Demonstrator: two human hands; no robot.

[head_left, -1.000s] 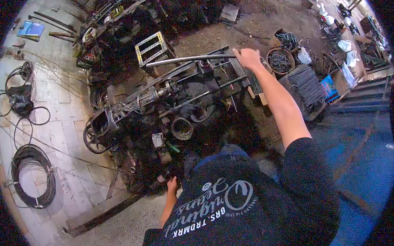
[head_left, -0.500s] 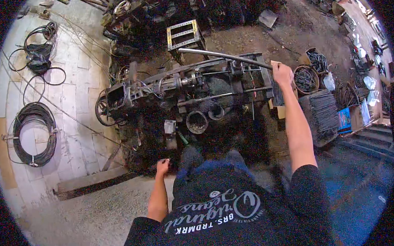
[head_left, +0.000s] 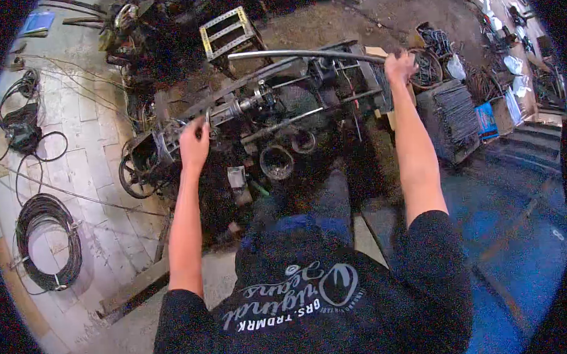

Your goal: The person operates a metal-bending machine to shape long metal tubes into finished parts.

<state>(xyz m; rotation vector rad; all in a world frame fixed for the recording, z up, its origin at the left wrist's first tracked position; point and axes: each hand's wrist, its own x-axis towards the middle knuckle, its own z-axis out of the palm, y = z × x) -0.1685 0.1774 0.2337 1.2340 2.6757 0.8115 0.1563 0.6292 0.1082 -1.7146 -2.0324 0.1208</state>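
Note:
My right hand (head_left: 400, 67) is closed at the right end of a long metal rod (head_left: 303, 53). The rod stretches leftward above a greasy machine (head_left: 249, 106) with a shaft, guide bars and a handwheel (head_left: 131, 171) at its left. Over the machine's left part is my left hand (head_left: 195, 141), its fingers curled in toward the thumb. What lies between those fingers is too dark and small to make out. Two round cups or pipe ends, the larger one (head_left: 276, 162) at left, stand below the guide bars, near my legs.
A metal-framed stand (head_left: 230, 34) is behind the machine. To the right are a basket (head_left: 425, 68) of dark metal pieces and a stack of thin rods (head_left: 453, 116). A coil of black wire (head_left: 49, 241) lies on the pale floor at left, with cables (head_left: 22, 131) beyond it.
My left hand has risen from beside my leg to the machine's left part. My right hand remains at the rod's end. The view has shifted, and the rod lies closer to level.

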